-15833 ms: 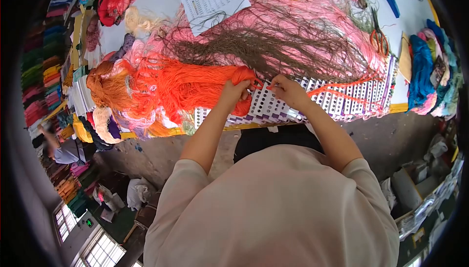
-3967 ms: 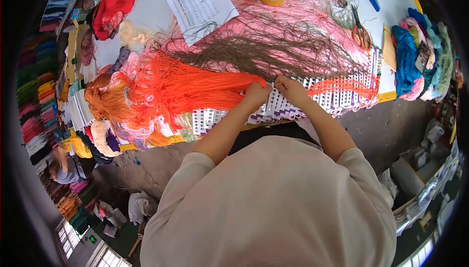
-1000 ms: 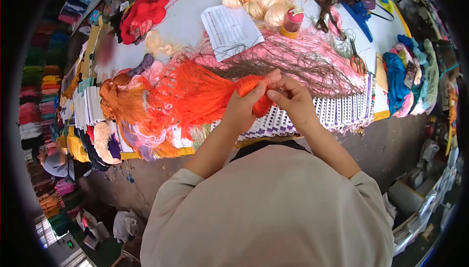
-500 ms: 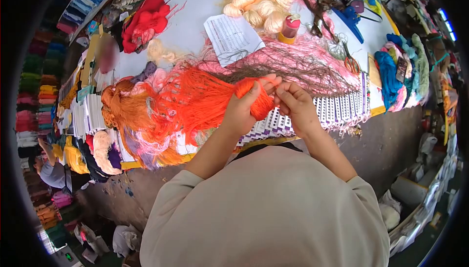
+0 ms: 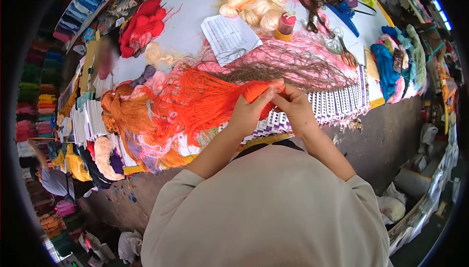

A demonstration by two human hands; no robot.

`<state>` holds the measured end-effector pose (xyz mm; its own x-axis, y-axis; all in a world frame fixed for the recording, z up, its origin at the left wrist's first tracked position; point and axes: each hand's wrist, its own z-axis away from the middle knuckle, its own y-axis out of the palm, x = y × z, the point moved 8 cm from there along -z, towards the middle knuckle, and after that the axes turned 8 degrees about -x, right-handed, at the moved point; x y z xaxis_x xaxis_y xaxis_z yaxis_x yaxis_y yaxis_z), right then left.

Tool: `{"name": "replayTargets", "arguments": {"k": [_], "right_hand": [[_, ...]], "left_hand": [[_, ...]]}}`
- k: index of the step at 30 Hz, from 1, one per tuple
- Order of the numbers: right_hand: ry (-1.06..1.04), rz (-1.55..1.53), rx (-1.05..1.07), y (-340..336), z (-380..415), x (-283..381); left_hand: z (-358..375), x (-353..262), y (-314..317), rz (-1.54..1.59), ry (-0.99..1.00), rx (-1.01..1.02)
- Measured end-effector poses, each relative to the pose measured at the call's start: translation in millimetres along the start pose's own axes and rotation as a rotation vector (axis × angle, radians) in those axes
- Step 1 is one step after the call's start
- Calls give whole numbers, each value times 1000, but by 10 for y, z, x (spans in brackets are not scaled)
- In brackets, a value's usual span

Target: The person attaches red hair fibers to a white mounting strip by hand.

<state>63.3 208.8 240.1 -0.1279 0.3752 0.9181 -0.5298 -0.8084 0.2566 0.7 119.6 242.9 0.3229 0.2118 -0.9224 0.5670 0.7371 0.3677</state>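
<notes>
A bright orange-red hank of thread (image 5: pixel 207 96) spreads loosely across the table's near side, and its gathered end lies in my left hand (image 5: pixel 248 113). My left fingers are wrapped round that end, the thumb on top. Against the left fingertips, my right hand (image 5: pixel 297 110) is closed in a pinch at the tip of the hank; the strands between those fingers are too small to make out clearly. Beneath and beyond both hands lie pink threads (image 5: pixel 312 54) and dark brown threads (image 5: pixel 259 74). Rows of punched white cards (image 5: pixel 337 103) line the table edge by my right hand.
A printed sheet (image 5: pixel 229 35), a thread cone (image 5: pixel 286 24), cream hanks (image 5: pixel 256 3) and red hanks (image 5: pixel 144 25) lie farther back. Scissors (image 5: pixel 348 57) and blue hanks (image 5: pixel 386 71) are at right. Rust-brown thread (image 5: pixel 122 108) is at left, beyond which a person (image 5: pixel 53 181) is partly visible.
My left thumb has moved right to the tip of the hank, meeting my right fingers. My left hand has turned, hiding its outstretched fingers. The view has shifted slightly.
</notes>
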Motion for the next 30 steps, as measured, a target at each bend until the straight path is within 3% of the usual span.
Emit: {"name": "replayTargets", "arguments": {"k": [4, 6, 16, 18, 22, 24, 27, 28, 30], "right_hand": [[-27, -13, -12, -77, -21, -42], [39, -121, -21, -90, -9, -73], [179, -358, -31, -62, 40, -142], [192, -382, 18, -82, 21, -165], [164, -194, -7, -57, 53, -156], [48, 78, 54, 24, 91, -69], [38, 64, 50, 4, 97, -63], [42, 56, 47, -5, 97, -61], [59, 7, 21, -16, 112, -53]], "left_hand": [[5, -60, 4, 26, 48, 6], [6, -37, -12, 140, -44, 21], [37, 94, -120, 297, -106, -29], [50, 130, -104, 489, -166, 43], [104, 42, -10, 498, -223, 61], [123, -2, -13, 326, -104, 80], [109, -1, -47, 115, 44, 142], [113, -19, -32, 115, 45, 143], [118, 42, -33, 364, -136, 73]]}}
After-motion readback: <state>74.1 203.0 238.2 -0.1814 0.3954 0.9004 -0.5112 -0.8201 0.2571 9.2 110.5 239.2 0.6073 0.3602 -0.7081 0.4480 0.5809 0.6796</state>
